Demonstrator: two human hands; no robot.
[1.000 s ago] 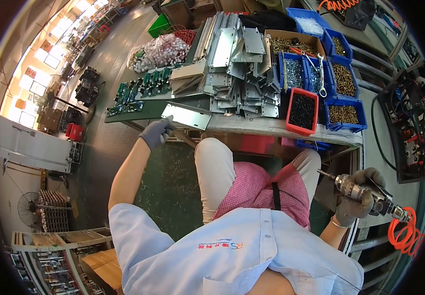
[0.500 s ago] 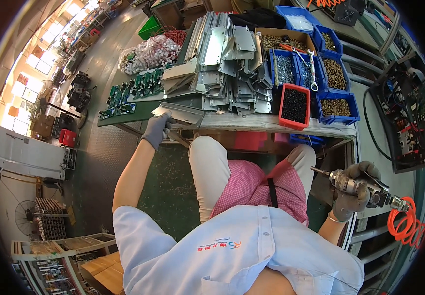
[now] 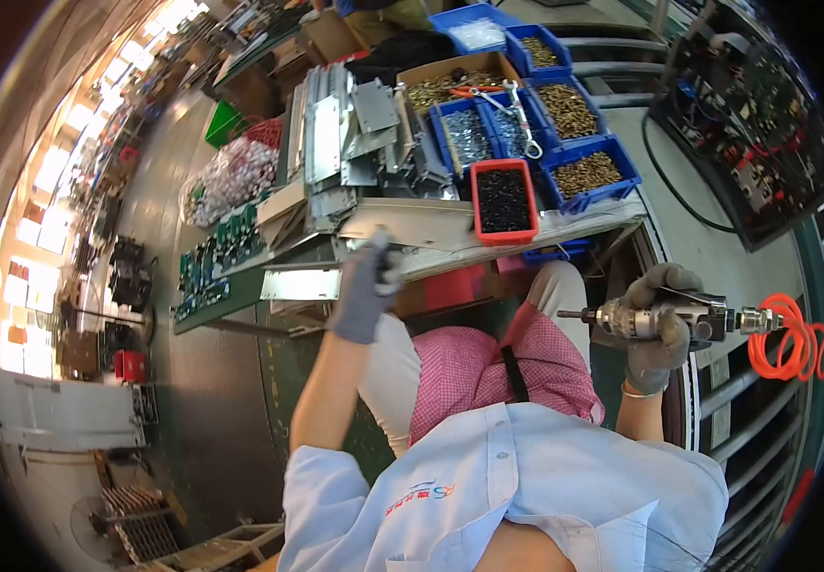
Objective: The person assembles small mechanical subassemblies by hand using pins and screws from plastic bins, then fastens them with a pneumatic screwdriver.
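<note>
My left hand point(image 3: 366, 286), in a grey glove and smeared by motion, is closed at the lower edge of a long silvery metal plate point(image 3: 417, 225). That plate lies across the front of a tall stack of metal brackets point(image 3: 331, 143). Another shiny metal plate point(image 3: 299, 284) rests on the table edge to the left of the hand. On the right, my gloved right hand point(image 3: 658, 334) is wrapped round a metal air screwdriver point(image 3: 622, 319). Its bit points left, above my lap, and an orange coiled hose point(image 3: 779, 338) joins its rear end.
A red bin point(image 3: 504, 200) of black screws sits at the table's front edge, beside blue bins point(image 3: 591, 176) of brass-coloured fasteners. Wrenches point(image 3: 524, 119) lie over the bins. Green circuit boards point(image 3: 216, 257) and a bag of white parts point(image 3: 231, 176) are at left. An opened black case point(image 3: 746, 124) stands at right.
My left hand has moved right, from the plate at the table's left to the one before the stack. The screwdriver has swung level in my right hand. The view has turned.
</note>
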